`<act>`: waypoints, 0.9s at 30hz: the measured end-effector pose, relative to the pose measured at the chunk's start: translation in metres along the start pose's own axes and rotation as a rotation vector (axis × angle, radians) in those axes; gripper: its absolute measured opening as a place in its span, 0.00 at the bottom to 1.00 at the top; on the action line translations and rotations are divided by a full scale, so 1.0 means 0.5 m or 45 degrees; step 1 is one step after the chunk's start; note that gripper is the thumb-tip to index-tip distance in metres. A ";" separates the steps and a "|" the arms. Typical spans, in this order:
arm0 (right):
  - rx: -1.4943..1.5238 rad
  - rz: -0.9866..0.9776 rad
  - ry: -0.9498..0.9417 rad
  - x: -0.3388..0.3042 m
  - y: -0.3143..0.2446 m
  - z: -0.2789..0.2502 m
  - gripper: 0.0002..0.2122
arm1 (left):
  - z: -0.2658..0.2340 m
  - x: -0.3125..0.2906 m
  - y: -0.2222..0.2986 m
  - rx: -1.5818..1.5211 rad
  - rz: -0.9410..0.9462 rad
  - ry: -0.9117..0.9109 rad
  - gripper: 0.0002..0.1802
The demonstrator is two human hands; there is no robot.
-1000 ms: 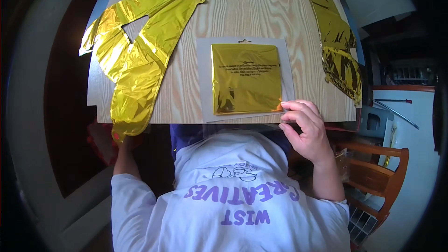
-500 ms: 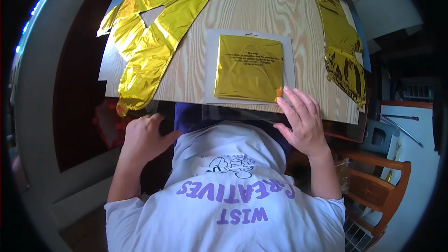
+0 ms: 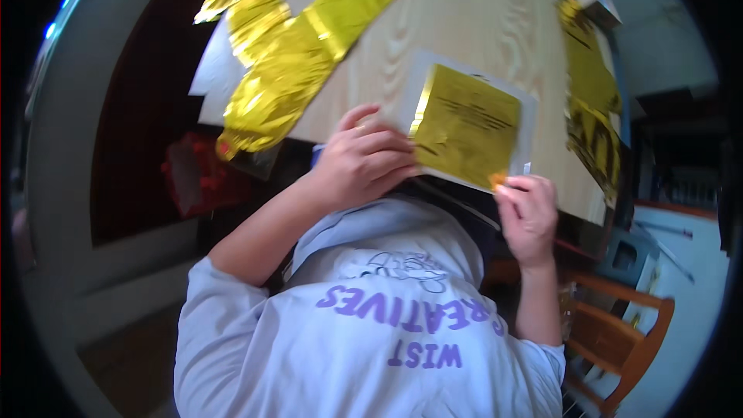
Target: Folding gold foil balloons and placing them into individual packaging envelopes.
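Right hand (image 3: 530, 215): pinches corner of flat, square, gold foil packet (image 3: 466, 130)
Left hand (image 3: 364, 159): half-curled at packet's edge; grip, I cannot tell
Packet: could crease if pulled unevenly

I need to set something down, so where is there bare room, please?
The widest bare wood on the table lies beyond the gold packet, between the left foil and right foil. A narrower strip runs between packet and right foil. Crowded: the near edge, with left hand and right hand at the packet.
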State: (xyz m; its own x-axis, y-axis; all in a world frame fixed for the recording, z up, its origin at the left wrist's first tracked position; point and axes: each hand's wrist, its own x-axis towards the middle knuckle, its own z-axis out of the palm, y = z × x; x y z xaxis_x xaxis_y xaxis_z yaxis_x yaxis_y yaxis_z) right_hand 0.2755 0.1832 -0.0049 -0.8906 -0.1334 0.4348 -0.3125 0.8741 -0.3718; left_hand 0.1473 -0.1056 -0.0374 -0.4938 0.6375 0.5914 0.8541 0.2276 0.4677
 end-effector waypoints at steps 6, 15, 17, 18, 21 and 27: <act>0.458 0.617 -0.365 0.054 0.018 -0.032 0.08 | -0.003 0.014 0.032 -0.023 -0.420 0.008 0.05; 0.536 1.012 -0.696 0.102 0.077 -0.034 0.13 | 0.030 0.005 0.018 0.286 -0.756 0.280 0.25; 0.283 0.828 -0.601 0.086 0.112 -0.028 0.19 | 0.037 0.014 0.043 0.452 -0.639 0.381 0.24; 0.282 0.861 -0.598 0.077 0.125 -0.037 0.20 | 0.044 0.024 0.061 0.533 -0.577 0.428 0.24; 0.311 0.924 -0.617 0.085 0.116 -0.034 0.23 | 0.078 0.063 0.114 0.290 -0.053 0.326 0.26; 0.168 0.961 -0.726 0.088 0.135 -0.043 0.23 | 0.152 0.054 0.063 0.680 -0.159 -0.193 0.36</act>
State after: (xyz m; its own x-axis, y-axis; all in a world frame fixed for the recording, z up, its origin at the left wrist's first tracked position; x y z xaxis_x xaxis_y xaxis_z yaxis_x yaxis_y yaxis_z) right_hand 0.2224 0.2465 0.0068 -0.8886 0.2059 -0.4099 0.4065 0.7676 -0.4956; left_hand 0.1736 -0.0252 -0.0568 -0.6012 0.6714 0.4334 0.7742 0.6237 0.1077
